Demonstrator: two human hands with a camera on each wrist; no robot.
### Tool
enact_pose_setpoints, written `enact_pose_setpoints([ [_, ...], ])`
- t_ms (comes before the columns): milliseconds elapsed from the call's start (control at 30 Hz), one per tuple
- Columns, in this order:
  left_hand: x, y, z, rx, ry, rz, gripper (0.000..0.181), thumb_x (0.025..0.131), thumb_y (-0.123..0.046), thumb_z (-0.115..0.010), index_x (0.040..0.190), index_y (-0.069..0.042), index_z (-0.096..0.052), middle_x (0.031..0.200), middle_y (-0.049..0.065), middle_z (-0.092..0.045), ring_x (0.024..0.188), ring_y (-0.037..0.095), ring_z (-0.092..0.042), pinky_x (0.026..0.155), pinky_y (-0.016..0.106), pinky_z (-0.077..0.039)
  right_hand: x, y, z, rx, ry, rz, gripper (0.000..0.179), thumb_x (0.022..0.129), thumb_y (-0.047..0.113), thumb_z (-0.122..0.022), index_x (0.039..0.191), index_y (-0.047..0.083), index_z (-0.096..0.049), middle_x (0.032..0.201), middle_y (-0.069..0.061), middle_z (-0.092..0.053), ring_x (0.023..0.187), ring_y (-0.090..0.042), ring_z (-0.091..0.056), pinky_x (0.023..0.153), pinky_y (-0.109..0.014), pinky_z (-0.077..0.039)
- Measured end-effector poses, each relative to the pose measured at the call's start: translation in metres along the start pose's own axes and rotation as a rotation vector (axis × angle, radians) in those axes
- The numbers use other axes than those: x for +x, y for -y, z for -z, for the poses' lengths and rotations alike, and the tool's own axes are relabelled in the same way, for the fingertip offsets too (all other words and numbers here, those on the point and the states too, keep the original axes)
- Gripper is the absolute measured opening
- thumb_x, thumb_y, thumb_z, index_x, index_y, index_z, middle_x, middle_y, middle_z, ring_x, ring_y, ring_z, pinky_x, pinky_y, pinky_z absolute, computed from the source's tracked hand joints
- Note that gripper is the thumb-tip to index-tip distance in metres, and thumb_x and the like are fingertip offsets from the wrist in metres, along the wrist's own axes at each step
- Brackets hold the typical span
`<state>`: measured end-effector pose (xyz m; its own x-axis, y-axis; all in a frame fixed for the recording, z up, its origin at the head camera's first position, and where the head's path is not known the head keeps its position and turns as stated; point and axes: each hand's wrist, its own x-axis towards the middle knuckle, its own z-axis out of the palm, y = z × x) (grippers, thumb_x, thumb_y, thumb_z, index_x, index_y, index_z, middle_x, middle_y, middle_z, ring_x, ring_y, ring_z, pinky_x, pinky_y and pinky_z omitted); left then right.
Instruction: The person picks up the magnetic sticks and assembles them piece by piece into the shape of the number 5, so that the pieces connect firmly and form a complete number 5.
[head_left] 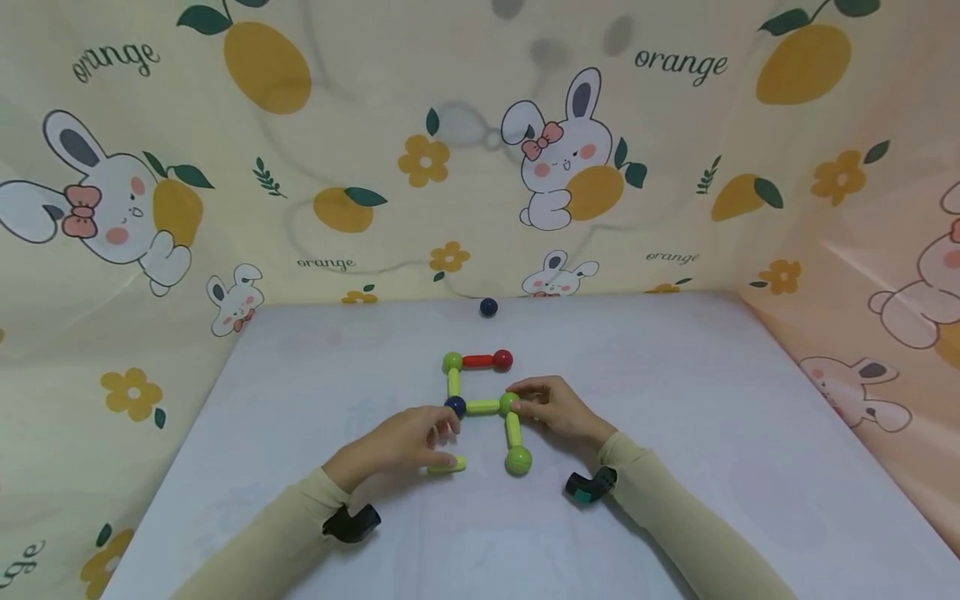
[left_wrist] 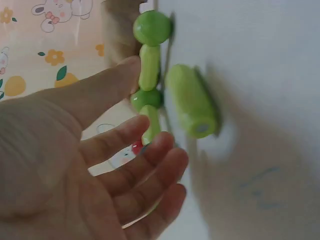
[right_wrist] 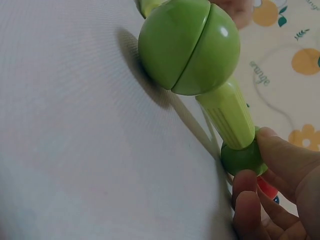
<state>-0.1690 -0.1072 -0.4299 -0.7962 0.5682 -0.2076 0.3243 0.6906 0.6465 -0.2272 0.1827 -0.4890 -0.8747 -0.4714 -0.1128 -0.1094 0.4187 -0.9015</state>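
A figure of magnetic sticks and balls lies flat on the white table (head_left: 675,467). At its top are a green ball (head_left: 452,362), a red stick (head_left: 480,361) and a red ball (head_left: 502,360). Lower down, a dark blue ball (head_left: 455,406) joins a green stick (head_left: 482,407). My right hand (head_left: 521,404) pinches the green ball (right_wrist: 242,157) at that stick's right end. From it a green stick (right_wrist: 230,117) runs to a bigger green ball (right_wrist: 187,45). My left hand (head_left: 442,442) hovers relaxed beside the blue ball, its fingers (left_wrist: 160,150) straight, next to a loose green stick (left_wrist: 192,102).
A single dark blue ball (head_left: 488,307) rests at the table's far edge. Cloth printed with rabbits and oranges (head_left: 570,167) walls in the back and both sides. Bare table surface stretches left, right and in front of the figure.
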Motion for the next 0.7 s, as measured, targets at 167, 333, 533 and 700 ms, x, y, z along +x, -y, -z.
enact_pose_setpoints([
  [167,-0.003,0.005,-0.01,0.052,0.052,-0.032,0.037,0.08,-0.017,-0.086,0.106,-0.012,-0.06,0.095,0.002,-0.062,0.084,0.014,-0.054,0.073,0.027,-0.045,-0.002,0.001,-0.002,-0.015,0.001,-0.021,0.041,0.097,0.023,-0.069,0.133,0.004,-0.063,0.115,-0.014,-0.068,0.071,-0.017,-0.054,0.059,-0.023,-0.048],
  [333,-0.001,0.008,-0.014,0.082,0.03,-0.031,0.03,0.081,-0.014,-0.084,0.101,-0.015,-0.061,0.091,-0.002,-0.058,0.083,0.013,-0.052,0.074,0.028,-0.045,-0.006,0.007,-0.001,-0.044,0.01,-0.005,0.048,0.097,0.025,-0.069,0.139,0.006,-0.058,0.134,-0.016,-0.062,0.077,-0.018,-0.056,0.064,-0.024,-0.05],
  [533,0.001,0.008,-0.015,0.084,0.035,-0.033,0.018,0.087,-0.009,-0.077,0.095,-0.015,-0.063,0.085,-0.004,-0.055,0.08,0.012,-0.05,0.071,0.026,-0.043,-0.02,0.01,0.0,-0.059,0.014,0.016,0.063,0.095,0.024,-0.072,0.15,0.011,-0.045,0.136,-0.02,-0.057,0.075,-0.015,-0.056,0.069,-0.024,-0.05],
  [700,0.005,0.005,-0.02,0.045,0.002,-0.049,0.015,0.089,-0.011,-0.074,0.096,-0.017,-0.062,0.087,-0.005,-0.058,0.081,0.011,-0.052,0.073,0.026,-0.045,-0.037,0.005,0.001,0.028,0.094,0.089,0.071,0.093,0.019,-0.074,0.152,0.015,-0.034,0.116,-0.019,-0.056,0.077,-0.013,-0.055,0.071,-0.023,-0.049],
])
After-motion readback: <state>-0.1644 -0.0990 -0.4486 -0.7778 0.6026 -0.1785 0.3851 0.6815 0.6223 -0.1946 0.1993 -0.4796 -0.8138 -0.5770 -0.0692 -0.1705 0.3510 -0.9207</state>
